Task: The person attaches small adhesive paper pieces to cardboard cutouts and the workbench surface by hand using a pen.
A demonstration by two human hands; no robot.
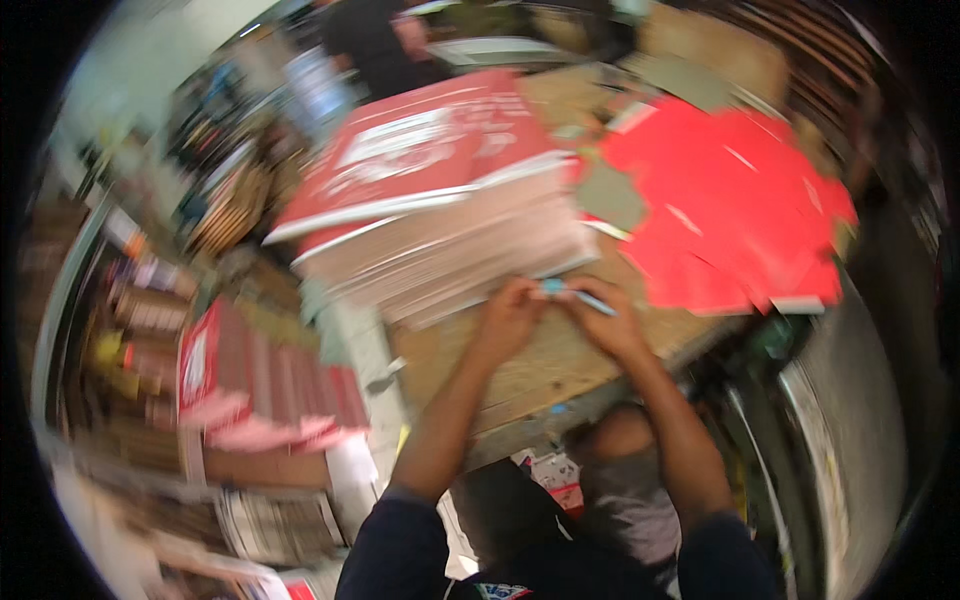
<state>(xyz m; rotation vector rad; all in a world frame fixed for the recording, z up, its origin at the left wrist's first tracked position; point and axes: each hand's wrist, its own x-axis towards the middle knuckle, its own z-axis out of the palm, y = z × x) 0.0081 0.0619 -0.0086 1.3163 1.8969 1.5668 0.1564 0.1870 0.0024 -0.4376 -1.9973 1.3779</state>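
Observation:
Both my hands meet over the near edge of a wooden table (520, 385), in front of a tall stack of printed red-and-white sheets (440, 250). Between the fingers is a slim, light-blue, pen-like thing (596, 302); blur hides its exact kind. My left hand (513, 312) pinches its left end, where a small blue piece shows. Its longer part lies in my right hand (612, 318), whose fingers are closed round it. To the right of the hands spreads a loose pile of bright red cut pieces (730, 215).
A grey-green flat piece (610, 195) lies between stack and pile. More red bundles (270, 385) stand at the lower left, beside crowded shelves (130, 340). At the back is another person in dark clothes (375, 45). A pale curved surface (850, 380) borders the right.

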